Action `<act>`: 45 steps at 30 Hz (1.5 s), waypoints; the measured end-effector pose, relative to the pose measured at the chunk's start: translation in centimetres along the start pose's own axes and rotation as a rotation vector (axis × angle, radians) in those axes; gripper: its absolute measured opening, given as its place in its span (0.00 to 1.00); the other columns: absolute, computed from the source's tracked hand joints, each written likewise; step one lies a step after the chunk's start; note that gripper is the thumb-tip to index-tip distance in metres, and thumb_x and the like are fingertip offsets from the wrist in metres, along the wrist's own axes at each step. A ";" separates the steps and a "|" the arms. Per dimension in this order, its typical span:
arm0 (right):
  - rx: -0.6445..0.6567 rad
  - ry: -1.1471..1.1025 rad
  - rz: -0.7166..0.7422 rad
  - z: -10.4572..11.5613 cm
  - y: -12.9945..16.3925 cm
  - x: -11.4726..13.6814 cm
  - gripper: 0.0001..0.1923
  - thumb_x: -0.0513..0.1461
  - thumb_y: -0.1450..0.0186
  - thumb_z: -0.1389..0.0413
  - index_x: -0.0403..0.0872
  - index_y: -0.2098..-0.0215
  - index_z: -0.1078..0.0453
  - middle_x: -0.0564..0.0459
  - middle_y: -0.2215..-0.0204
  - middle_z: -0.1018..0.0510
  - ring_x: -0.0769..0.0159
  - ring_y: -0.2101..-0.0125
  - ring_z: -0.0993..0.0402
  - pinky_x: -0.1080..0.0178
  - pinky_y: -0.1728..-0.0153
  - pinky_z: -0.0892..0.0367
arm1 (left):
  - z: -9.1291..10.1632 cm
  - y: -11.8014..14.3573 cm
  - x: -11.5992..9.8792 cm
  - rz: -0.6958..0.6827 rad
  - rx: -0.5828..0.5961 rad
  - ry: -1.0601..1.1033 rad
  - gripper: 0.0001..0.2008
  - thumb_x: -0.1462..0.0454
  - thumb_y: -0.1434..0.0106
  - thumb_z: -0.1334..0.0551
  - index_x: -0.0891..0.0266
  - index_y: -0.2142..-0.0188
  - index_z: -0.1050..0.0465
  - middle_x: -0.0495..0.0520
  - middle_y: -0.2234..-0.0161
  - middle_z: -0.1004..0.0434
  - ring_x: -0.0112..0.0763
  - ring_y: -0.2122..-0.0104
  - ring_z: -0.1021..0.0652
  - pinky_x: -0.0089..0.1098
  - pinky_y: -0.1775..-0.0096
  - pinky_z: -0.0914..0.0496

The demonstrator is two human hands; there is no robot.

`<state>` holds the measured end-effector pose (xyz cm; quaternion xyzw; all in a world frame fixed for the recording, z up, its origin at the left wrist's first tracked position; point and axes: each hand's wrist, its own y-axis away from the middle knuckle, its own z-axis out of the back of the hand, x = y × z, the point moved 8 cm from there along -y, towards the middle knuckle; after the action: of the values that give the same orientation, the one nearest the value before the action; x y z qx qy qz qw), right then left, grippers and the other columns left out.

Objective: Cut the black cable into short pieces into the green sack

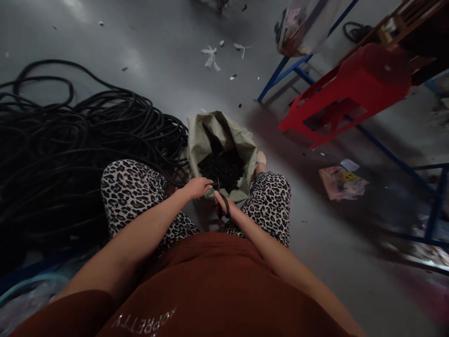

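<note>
Far out to the left of the left hand [197, 187] lies a big heap of black tubing [70, 154], coiled loosely on the grey floor [147, 51]; its nearest loops reach almost to the person's left knee, which is covered in leopard-print cloth. One strand appears to run from the heap toward the left hand, though the dim light makes that hard to follow. The left hand is curled, its fingers pressed together around the end of a thin black piece, just at the near rim of an open woven sack [205, 133]. The sack stands between the knees, directly beyond both hands, its mouth folded wide; inside is a pile of small black cut pieces [221, 168].

Just right of the left hand, nearly touching it, the right hand [221, 202] is closed through the loops of black scissors [223, 206], whose blades point up toward the black piece the left hand pinches. Whether the blades are parted I cannot tell.

Farther right and beyond the right hand, a red plastic stool [351, 93] lies tipped against a blue metal frame [280, 75]. Between the stool and the right hand's side of the floor rests a crumpled pinkish wrapper [342, 182]. Small white scraps [211, 57] dot the floor well beyond the sack.
</note>
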<state>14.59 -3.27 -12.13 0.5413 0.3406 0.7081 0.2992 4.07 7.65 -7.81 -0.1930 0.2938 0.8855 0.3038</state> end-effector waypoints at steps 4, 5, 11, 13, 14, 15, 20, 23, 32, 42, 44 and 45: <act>-0.008 -0.039 -0.027 -0.1 0.3 0.1 0.28 0.58 0.34 0.54 0.43 0.74 0.33 0.53 0.85 0.31 0.69 0.87 0.33 0.68 0.86 0.37 | 0.2 -0.1 -0.2 0.004 -0.016 0.017 0.18 0.60 0.33 0.47 0.58 0.48 0.27 0.55 0.52 0.22 0.36 0.52 0.24 0.30 0.52 0.32; -0.015 -0.034 -0.028 -0.1 0.5 0.2 0.28 0.58 0.34 0.54 0.43 0.74 0.33 0.53 0.85 0.32 0.69 0.88 0.34 0.68 0.87 0.38 | 0.3 -0.1 -0.3 0.006 -0.019 0.023 0.18 0.60 0.33 0.47 0.58 0.48 0.27 0.55 0.52 0.22 0.36 0.52 0.24 0.30 0.52 0.31; -0.066 0.026 0.003 0.7 1.2 1.1 0.27 0.57 0.35 0.53 0.44 0.78 0.35 0.56 0.88 0.35 0.70 0.89 0.36 0.70 0.88 0.41 | 0.6 -0.1 -0.5 0.003 -0.032 0.046 0.18 0.60 0.32 0.48 0.59 0.48 0.28 0.55 0.52 0.22 0.35 0.52 0.24 0.30 0.51 0.32; -0.088 0.015 0.000 1.0 0.9 1.0 0.28 0.57 0.35 0.53 0.44 0.78 0.35 0.56 0.89 0.35 0.70 0.90 0.36 0.69 0.88 0.41 | 1.0 0.0 -0.2 0.009 -0.073 0.046 0.19 0.59 0.33 0.47 0.61 0.46 0.30 0.57 0.49 0.24 0.36 0.50 0.25 0.31 0.49 0.33; -0.104 0.011 -0.001 1.3 0.8 0.9 0.28 0.57 0.35 0.54 0.44 0.78 0.35 0.56 0.90 0.35 0.69 0.90 0.36 0.69 0.88 0.41 | 1.3 0.0 0.0 0.018 -0.098 0.047 0.19 0.59 0.33 0.47 0.62 0.45 0.31 0.57 0.48 0.26 0.37 0.49 0.26 0.32 0.48 0.34; -0.120 0.009 0.001 1.5 0.6 0.7 0.28 0.57 0.35 0.54 0.44 0.79 0.35 0.55 0.90 0.35 0.69 0.90 0.36 0.69 0.88 0.41 | 1.5 0.1 0.3 0.031 -0.120 0.047 0.20 0.58 0.34 0.46 0.62 0.45 0.32 0.58 0.47 0.27 0.37 0.48 0.27 0.32 0.47 0.34; -0.158 0.004 0.037 2.0 0.2 0.5 0.29 0.58 0.35 0.54 0.44 0.80 0.35 0.55 0.91 0.35 0.70 0.90 0.37 0.69 0.88 0.40 | 1.5 0.4 1.5 0.067 -0.122 0.036 0.18 0.59 0.34 0.46 0.59 0.47 0.30 0.55 0.50 0.24 0.37 0.50 0.25 0.32 0.50 0.32; -0.161 0.007 0.031 2.0 0.5 0.7 0.29 0.57 0.34 0.54 0.44 0.81 0.37 0.56 0.91 0.36 0.70 0.90 0.37 0.70 0.89 0.41 | 1.4 0.3 1.5 0.039 -0.108 0.033 0.16 0.60 0.34 0.47 0.57 0.49 0.28 0.52 0.52 0.22 0.35 0.52 0.24 0.30 0.51 0.32; -0.135 -0.017 -0.057 1.8 1.5 0.8 0.26 0.53 0.33 0.52 0.44 0.81 0.38 0.57 0.91 0.37 0.73 0.92 0.39 0.71 0.91 0.44 | 1.4 0.2 1.6 0.069 -0.091 -0.020 0.16 0.59 0.34 0.47 0.58 0.52 0.25 0.53 0.55 0.21 0.36 0.55 0.23 0.30 0.55 0.31; -0.148 -0.047 -0.074 2.0 1.6 0.4 0.26 0.53 0.34 0.51 0.45 0.82 0.39 0.58 0.91 0.38 0.73 0.92 0.40 0.71 0.92 0.46 | 1.4 0.3 1.8 0.106 -0.061 -0.039 0.16 0.60 0.34 0.47 0.57 0.52 0.25 0.54 0.55 0.20 0.36 0.56 0.23 0.30 0.57 0.31; -0.163 -0.065 -0.087 2.1 1.6 0.4 0.26 0.54 0.35 0.50 0.45 0.81 0.39 0.58 0.91 0.38 0.73 0.92 0.40 0.71 0.92 0.46 | 1.5 0.3 1.7 0.109 -0.068 -0.037 0.16 0.60 0.34 0.47 0.57 0.52 0.25 0.54 0.55 0.21 0.37 0.55 0.23 0.30 0.57 0.31; -0.169 -0.073 -0.094 2.2 1.6 0.4 0.26 0.54 0.35 0.50 0.45 0.81 0.39 0.58 0.91 0.38 0.73 0.92 0.40 0.71 0.92 0.45 | 1.6 0.4 1.7 0.109 -0.069 -0.035 0.16 0.60 0.34 0.47 0.57 0.52 0.25 0.54 0.55 0.21 0.37 0.55 0.23 0.30 0.57 0.31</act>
<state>16.58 -3.57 -10.23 0.5230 0.2937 0.6992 0.3891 2.33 9.16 -7.35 -0.1716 0.2676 0.9136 0.2534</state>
